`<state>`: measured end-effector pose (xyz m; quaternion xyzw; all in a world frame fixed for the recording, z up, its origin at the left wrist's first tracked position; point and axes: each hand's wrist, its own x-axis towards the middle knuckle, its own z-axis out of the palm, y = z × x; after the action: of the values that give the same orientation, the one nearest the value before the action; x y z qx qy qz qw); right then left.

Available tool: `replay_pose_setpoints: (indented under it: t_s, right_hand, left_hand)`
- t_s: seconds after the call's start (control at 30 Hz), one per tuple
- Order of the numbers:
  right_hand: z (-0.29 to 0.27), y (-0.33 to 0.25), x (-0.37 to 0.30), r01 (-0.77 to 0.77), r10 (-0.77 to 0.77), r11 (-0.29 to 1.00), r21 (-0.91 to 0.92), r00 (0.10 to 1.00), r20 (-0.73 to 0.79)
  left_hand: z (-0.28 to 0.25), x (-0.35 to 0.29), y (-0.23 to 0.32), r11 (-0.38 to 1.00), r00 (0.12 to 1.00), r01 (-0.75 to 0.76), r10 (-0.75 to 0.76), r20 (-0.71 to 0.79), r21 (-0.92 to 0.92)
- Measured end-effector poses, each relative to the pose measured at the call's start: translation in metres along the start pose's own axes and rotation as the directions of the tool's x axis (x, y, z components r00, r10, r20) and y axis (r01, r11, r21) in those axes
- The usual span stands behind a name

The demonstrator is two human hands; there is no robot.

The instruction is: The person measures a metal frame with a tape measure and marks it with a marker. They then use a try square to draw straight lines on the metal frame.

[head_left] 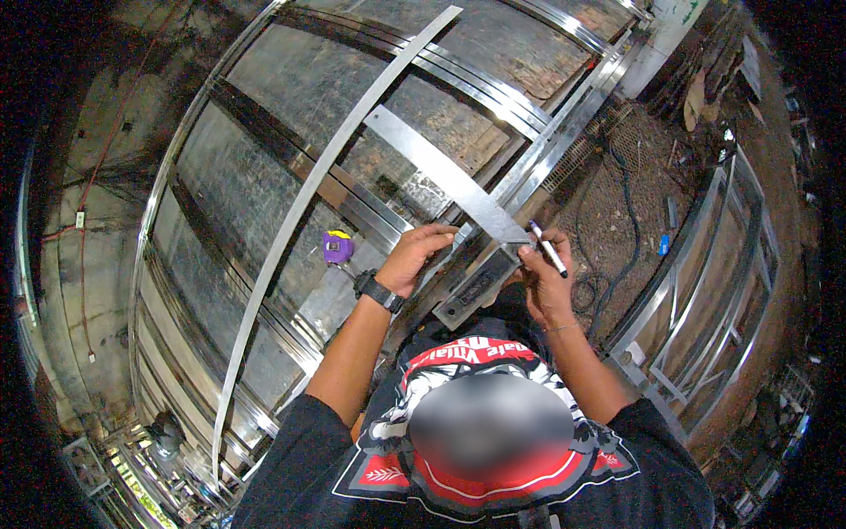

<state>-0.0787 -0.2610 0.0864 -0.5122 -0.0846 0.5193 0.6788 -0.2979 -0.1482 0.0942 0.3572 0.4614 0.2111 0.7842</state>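
A try square with a broad silvery blade [441, 172] and a darker stock [476, 291] lies at an angle across the metal frame in front of me. My right hand [548, 278] is closed around a white marker pen [552, 251] with purple at one end. Its thumb presses against the square's corner. My left hand [416, 257] has its fingers together on a shiny metal tube [463, 236] left of the square's corner. A purple tape measure [337, 248] rests on the surface left of my left hand.
A long thin metal strip [304, 198] runs across the framed table [256, 167]. At the right, a welded metal frame [696, 300] lies on the ground near a dark cable [627, 212] and a small blue object [664, 245]. A wall [79, 300] stands at the far left.
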Motion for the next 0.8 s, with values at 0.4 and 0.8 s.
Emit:
replay_pose_setpoints:
  t_s: [0.4,0.8]
  right_hand:
    - [0.019,0.033,-0.011,-0.193,0.182,0.976,0.105,0.977,0.107]
    - [0.026,0.036,-0.016,-0.244,0.230,0.966,0.079,0.960,0.159]
  left_hand:
    - [0.008,0.006,0.003,0.995,0.994,0.075,-0.070,-0.082,0.072]
    - [-0.013,0.010,-0.011,0.987,0.996,0.092,-0.091,0.013,-0.133]
